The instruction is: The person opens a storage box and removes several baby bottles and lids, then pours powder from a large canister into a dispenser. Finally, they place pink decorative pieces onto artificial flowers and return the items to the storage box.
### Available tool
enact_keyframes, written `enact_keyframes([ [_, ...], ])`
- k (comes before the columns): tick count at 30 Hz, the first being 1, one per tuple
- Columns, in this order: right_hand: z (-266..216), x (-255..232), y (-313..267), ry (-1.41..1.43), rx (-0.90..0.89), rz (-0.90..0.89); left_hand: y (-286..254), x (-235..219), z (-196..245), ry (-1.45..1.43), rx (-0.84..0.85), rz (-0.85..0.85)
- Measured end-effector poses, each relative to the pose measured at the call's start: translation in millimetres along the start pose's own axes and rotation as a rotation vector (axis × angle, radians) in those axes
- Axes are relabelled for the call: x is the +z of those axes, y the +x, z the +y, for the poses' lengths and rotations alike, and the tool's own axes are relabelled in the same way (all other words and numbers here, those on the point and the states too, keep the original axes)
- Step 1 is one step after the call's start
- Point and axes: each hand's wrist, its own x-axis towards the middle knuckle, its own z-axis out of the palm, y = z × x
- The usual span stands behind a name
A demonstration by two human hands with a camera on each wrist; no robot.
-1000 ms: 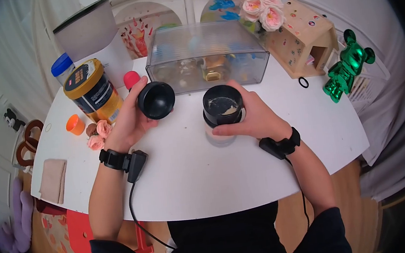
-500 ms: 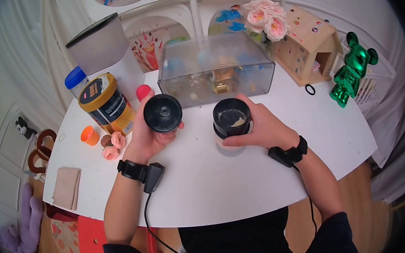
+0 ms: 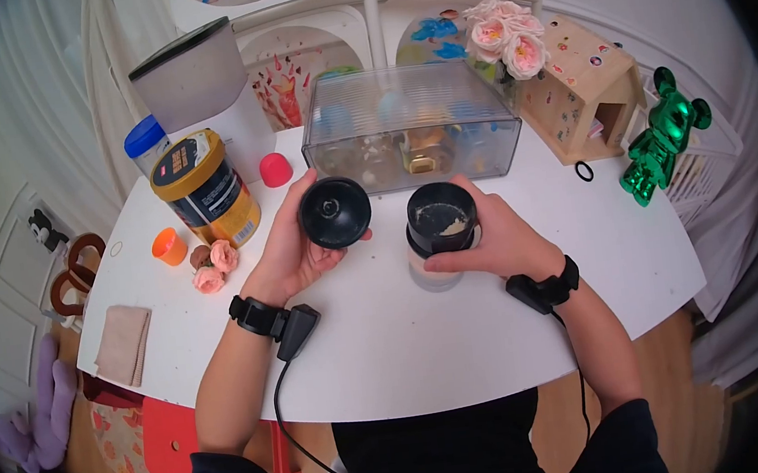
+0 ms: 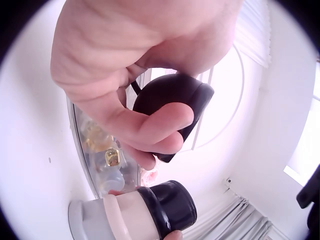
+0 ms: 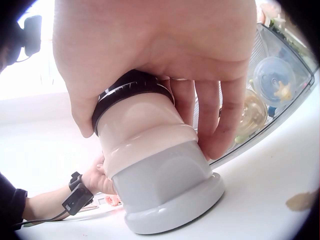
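My left hand (image 3: 293, 255) holds a black dome-shaped lid (image 3: 336, 212) with its hollow side facing the head camera; its fingers curl round the lid (image 4: 167, 100) in the left wrist view. My right hand (image 3: 513, 236) grips the black upper part (image 3: 441, 215) of a stacked container, thumb in front. Some pale crumbs or powder lie inside that black cup. Below it, the right wrist view shows a beige section (image 5: 145, 125) and a grey base (image 5: 165, 180) standing on the table. Lid and container are apart, side by side.
On the white table (image 3: 410, 353), a clear box (image 3: 416, 149) stands behind my hands. To the left are a gold-lidded tub (image 3: 208, 194), an orange cup (image 3: 170, 247), small roses (image 3: 209, 279), a pink piece (image 3: 276, 169) and a folded cloth (image 3: 123, 345). A green bear figure (image 3: 660, 138) stands right.
My left hand has brought the lid rightward, closer to the container, and tipped its hollow side to the camera. The right hand keeps its grip. The head view has shifted too.
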Motion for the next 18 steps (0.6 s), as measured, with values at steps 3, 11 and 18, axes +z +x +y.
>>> enact_keyframes([
  [3,0,-1,1,-0.002,-0.007,-0.003,1,-2,-1,0.008,0.0,-0.027],
  [11,3,-1,0,-0.006,-0.013,-0.004,1,3,-3,0.022,0.026,0.018],
  [18,-1,-1,-1,0.003,-0.005,0.007,8,-9,-10,0.563,0.217,0.302],
])
